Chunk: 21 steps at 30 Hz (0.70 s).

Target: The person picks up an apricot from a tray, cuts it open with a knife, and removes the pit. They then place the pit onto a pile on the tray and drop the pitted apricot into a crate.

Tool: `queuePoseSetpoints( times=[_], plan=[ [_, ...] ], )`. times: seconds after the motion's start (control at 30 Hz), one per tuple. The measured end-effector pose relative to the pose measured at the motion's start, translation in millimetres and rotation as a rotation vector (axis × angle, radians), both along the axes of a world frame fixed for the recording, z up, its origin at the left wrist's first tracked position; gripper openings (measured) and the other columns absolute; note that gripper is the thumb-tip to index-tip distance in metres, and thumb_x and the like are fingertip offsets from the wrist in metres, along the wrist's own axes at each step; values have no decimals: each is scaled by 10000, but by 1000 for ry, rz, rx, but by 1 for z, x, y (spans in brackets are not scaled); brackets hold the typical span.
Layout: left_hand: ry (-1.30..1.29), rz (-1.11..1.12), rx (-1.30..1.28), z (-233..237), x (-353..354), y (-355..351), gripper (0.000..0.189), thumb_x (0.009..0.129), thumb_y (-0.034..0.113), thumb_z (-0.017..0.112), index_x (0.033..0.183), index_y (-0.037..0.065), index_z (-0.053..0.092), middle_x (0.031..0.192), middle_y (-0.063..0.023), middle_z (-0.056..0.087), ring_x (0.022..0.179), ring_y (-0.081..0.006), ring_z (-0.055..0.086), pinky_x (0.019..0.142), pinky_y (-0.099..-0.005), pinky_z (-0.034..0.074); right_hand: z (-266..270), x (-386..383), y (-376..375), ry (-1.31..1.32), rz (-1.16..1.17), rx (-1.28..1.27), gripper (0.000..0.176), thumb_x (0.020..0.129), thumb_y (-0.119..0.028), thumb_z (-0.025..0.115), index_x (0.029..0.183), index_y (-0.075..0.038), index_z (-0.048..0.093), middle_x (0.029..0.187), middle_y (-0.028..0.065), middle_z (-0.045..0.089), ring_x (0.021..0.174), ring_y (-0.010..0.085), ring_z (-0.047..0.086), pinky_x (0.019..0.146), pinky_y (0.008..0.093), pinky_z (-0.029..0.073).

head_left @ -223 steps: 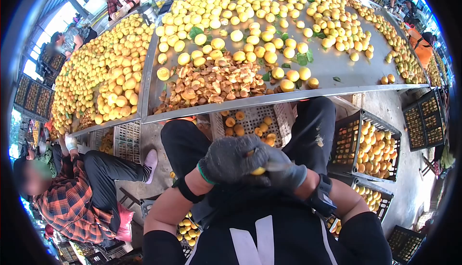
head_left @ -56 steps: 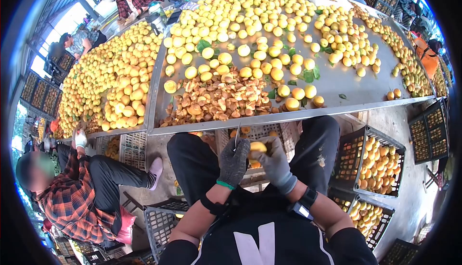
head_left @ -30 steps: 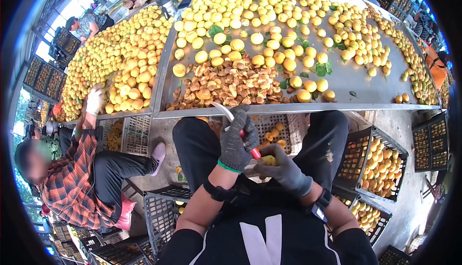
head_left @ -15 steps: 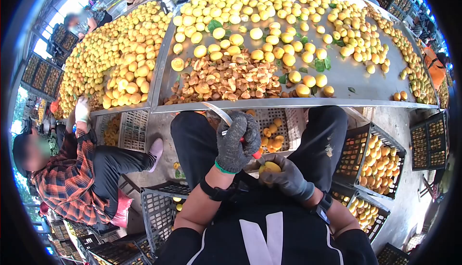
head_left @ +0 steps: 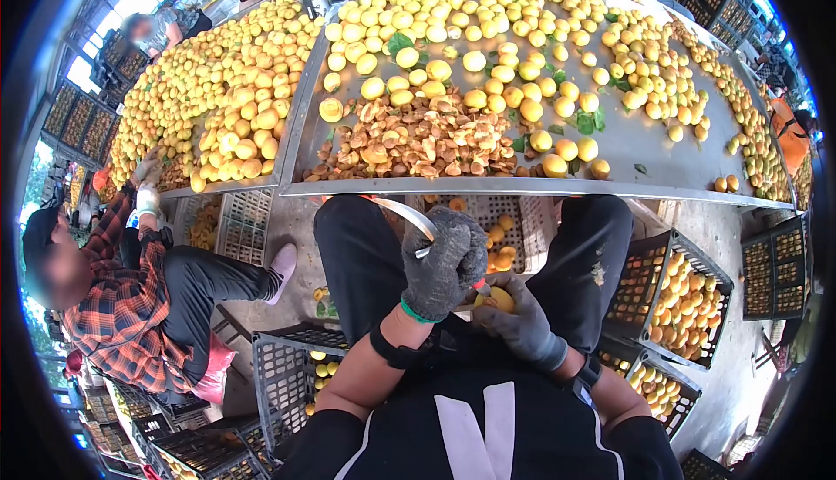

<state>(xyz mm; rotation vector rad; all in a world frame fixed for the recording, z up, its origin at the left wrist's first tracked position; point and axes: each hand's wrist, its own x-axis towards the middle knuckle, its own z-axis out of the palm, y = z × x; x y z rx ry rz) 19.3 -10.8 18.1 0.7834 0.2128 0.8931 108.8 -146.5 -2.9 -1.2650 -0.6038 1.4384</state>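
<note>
The right hand point(head_left: 520, 330) is cupping a fruit point(head_left: 495, 298) over the lap, just short of the counter point(head_left: 670, 162), its fingers curling shut around it. Just beside it, the left hand point(head_left: 444, 260) is clenching its fingers in a fist on a knife point(head_left: 405, 212), whose blade is pointing toward the counter's edge. On the counter, pits point(head_left: 418, 140) are lying heaped by the near edge, with whole fruits point(head_left: 453, 10) spreading beyond.

Metal counter point(head_left: 629, 142): whole yellow fruit point(head_left: 475, 60), brownish heap of cut pieces point(head_left: 418, 138). Black crates point(head_left: 688, 293) right. Plaid-shirted person point(head_left: 122, 306) left.
</note>
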Motion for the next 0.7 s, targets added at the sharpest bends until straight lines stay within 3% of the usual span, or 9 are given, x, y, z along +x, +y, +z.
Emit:
queuePoseSetpoints(
  times=[0.13,0.2,0.27,0.33,0.4,0.47,0.6,0.63,0.7],
  plan=[
    [26,-26,-11,4,2,-2,116,914,108,538,854,12,564,613,-53,521,447,-97,453,397,-220,362,-7,-9,0,102,-119,157,328,882,-88,619,1145,-53,427,1025,61,571,853,96,565,739,222,483],
    [53,-18,11,6,2,-3,114,912,104,541,850,11,565,615,-52,523,446,-95,451,397,-216,359,-10,-11,0,-78,-118,226,300,883,-57,604,1121,-54,421,1024,66,570,875,106,565,754,229,484],
    [207,-52,25,8,2,-4,143,926,158,532,810,81,499,574,-25,420,429,-106,390,382,-243,332,-19,-14,-2,-114,-106,238,317,877,-59,614,1126,-53,419,1025,65,568,862,108,566,742,231,483],
    [176,-111,-62,2,2,1,137,926,166,539,820,84,507,571,-19,416,428,-103,388,382,-241,332,-19,-13,-2,-152,-96,252,333,870,-60,624,1131,-51,417,1027,65,565,850,110,567,731,232,482],
    [146,-164,-153,-6,0,7,132,926,173,545,830,87,516,568,-12,411,427,-100,386,381,-239,331,-12,-6,-3,171,13,19,394,853,-66,648,1162,-49,404,1028,64,557,798,111,561,693,232,476],
    [66,-277,-240,-10,-1,11,190,937,196,553,793,75,530,585,-10,476,428,-79,419,372,-218,332,-13,-6,-3,224,36,-10,411,857,-70,640,1188,-53,396,1003,61,560,762,110,552,672,232,470],
    [159,-224,33,4,-5,11,141,930,155,545,820,67,539,597,-11,493,437,-75,431,383,-213,338,-5,-8,-3,273,16,21,441,871,-51,597,1250,-77,375,964,60,558,696,106,529,633,229,459],
    [193,-188,74,14,-6,7,201,909,119,523,728,51,469,592,-34,451,450,-106,423,405,-238,346,-2,-8,-4,272,18,22,441,871,-51,597,1250,-77,375,964,60,558,696,106,529,633,229,459],
    [183,-151,96,16,-4,2,183,904,112,524,738,52,475,596,-37,451,458,-108,430,413,-237,349,2,-7,-6,157,1,31,445,872,-43,587,1260,-88,374,974,63,545,705,100,525,625,221,452]
  ],
)
